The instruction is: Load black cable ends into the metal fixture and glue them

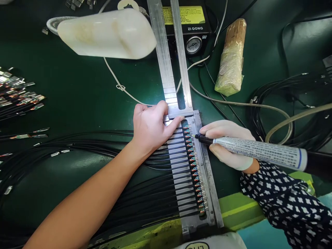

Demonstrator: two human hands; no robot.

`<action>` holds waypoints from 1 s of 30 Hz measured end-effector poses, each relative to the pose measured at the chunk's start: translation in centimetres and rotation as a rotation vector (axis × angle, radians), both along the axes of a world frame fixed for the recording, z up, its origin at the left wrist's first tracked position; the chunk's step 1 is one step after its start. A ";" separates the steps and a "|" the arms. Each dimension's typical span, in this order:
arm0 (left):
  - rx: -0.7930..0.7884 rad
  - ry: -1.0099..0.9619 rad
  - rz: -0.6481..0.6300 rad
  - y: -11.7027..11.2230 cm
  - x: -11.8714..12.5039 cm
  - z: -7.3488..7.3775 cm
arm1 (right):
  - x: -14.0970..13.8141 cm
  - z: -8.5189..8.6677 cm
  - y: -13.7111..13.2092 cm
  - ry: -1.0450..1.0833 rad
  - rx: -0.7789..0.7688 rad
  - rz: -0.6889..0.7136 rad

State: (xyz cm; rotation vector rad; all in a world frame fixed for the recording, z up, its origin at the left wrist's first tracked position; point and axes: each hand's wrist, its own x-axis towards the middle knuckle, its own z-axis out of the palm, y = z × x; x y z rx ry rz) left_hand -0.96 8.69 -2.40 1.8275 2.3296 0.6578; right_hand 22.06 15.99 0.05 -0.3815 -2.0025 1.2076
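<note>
My left hand (151, 126) lies on the upper end of a metal fixture (207, 180), with one finger stretched across its clamp bars and the other fingers curled. The fixture holds a row of several black cables (145, 200) whose coloured wire ends (194, 166) line a slot. In its white glove, my right hand (227, 143) is closed around a long pen-shaped tool (259, 151) with a white printed barrel. The tool's black tip (198, 136) touches the wire ends near the top of the row.
A metal rail (168, 52) runs up from the fixture to a black ZI DONG unit with a gauge (193, 45). A white lamp head (106, 33) hangs at upper left. A wrapped block (232, 57), loose cables (275, 103) and connector ends (18, 95) lie on the green mat.
</note>
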 end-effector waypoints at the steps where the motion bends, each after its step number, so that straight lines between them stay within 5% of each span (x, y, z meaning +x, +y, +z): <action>1: 0.001 0.000 0.002 0.0 0.0 0.0 | 0.0 0.0 0.0 0.000 -0.005 0.001; 30: -0.020 -0.010 0.004 0.0 0.0 0.1 | -0.1 0.0 0.1 -0.004 -0.004 -0.022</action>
